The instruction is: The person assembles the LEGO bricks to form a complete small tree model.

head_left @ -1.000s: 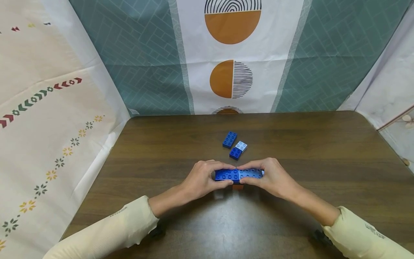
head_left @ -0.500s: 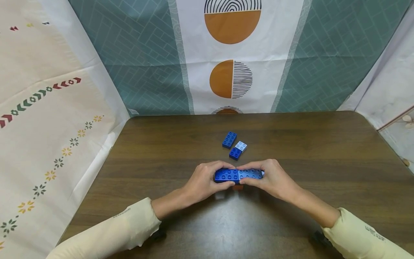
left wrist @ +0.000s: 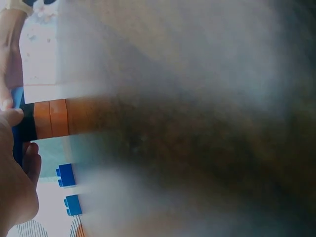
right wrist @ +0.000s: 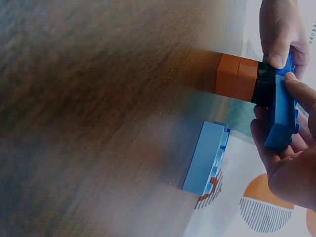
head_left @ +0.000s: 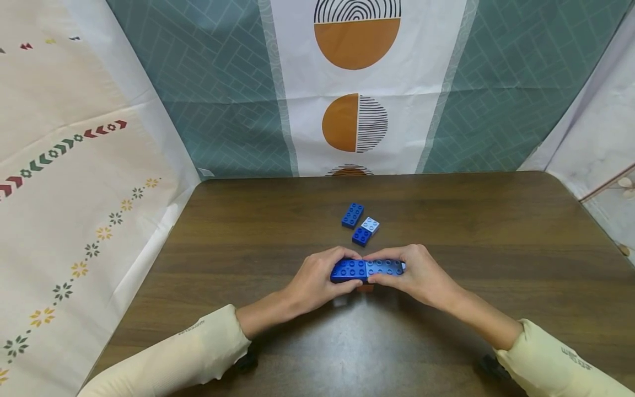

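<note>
In the head view, a dark blue toy building brick (head_left: pixel 349 268) and a lighter blue one (head_left: pixel 385 267) lie end to end. My left hand (head_left: pixel 317 275) pinches the dark blue brick between thumb and fingers. The lighter one is gripped the same way by my right hand (head_left: pixel 414 270). Below their meeting ends, the right wrist view shows a blackish brick (right wrist: pixel 263 83) on two stacked orange bricks (right wrist: pixel 237 76), which stand on the table. That column supports the blue pair like a crossbar. My fingers hide parts of both blue bricks.
Behind my hands lie a blue brick (head_left: pixel 353 215) and, close by, a dark blue brick (head_left: pixel 361 236) joined or set against a pale blue one (head_left: pixel 370 224). The brown wooden table (head_left: pixel 248 220) ends at a patterned cloth (head_left: pixel 223 82) at the back.
My left thumb has slid slightly right along the near side of the dark blue brick, and the left forearm has shifted a little right. The right hand and the bricks stay nearly in place.
</note>
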Motion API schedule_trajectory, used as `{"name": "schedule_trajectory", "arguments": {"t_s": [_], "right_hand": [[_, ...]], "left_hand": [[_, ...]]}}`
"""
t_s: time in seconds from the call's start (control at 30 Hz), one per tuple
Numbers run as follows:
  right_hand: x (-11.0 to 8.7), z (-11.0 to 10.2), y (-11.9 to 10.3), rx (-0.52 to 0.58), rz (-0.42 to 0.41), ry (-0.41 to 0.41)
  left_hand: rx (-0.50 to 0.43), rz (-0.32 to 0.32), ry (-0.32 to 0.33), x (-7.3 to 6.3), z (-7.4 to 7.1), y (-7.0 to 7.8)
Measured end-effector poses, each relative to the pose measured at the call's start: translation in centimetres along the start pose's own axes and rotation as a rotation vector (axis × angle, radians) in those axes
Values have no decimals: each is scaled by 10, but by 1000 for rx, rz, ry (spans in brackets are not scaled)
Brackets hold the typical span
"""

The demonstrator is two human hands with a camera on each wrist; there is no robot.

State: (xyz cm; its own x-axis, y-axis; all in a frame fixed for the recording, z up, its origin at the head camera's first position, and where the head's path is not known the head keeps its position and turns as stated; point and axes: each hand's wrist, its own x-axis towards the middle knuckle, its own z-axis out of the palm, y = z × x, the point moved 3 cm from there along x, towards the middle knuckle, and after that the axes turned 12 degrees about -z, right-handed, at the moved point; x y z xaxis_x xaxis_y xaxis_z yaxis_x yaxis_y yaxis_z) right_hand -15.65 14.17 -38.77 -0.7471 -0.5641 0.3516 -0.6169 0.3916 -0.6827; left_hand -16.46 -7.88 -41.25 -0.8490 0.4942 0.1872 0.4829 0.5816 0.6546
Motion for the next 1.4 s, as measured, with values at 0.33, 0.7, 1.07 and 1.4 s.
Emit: {"name": "schedule_trajectory", "arguments": {"t_s": [0.33, 0.7, 1.07, 1.4], "right_hand": [[-1, 0, 1, 18, -7, 5], [0, 0, 0, 6, 23, -5], [0, 0, 0, -13, 19, 0], [0, -1, -1, -23, 26, -9]], "left_hand": [[1, 68, -104, 11, -9, -5], [-11, 64, -19, 49, -28, -23], [139, -252, -55, 92, -23, -59], [110, -384, -73, 113, -8, -72]]}}
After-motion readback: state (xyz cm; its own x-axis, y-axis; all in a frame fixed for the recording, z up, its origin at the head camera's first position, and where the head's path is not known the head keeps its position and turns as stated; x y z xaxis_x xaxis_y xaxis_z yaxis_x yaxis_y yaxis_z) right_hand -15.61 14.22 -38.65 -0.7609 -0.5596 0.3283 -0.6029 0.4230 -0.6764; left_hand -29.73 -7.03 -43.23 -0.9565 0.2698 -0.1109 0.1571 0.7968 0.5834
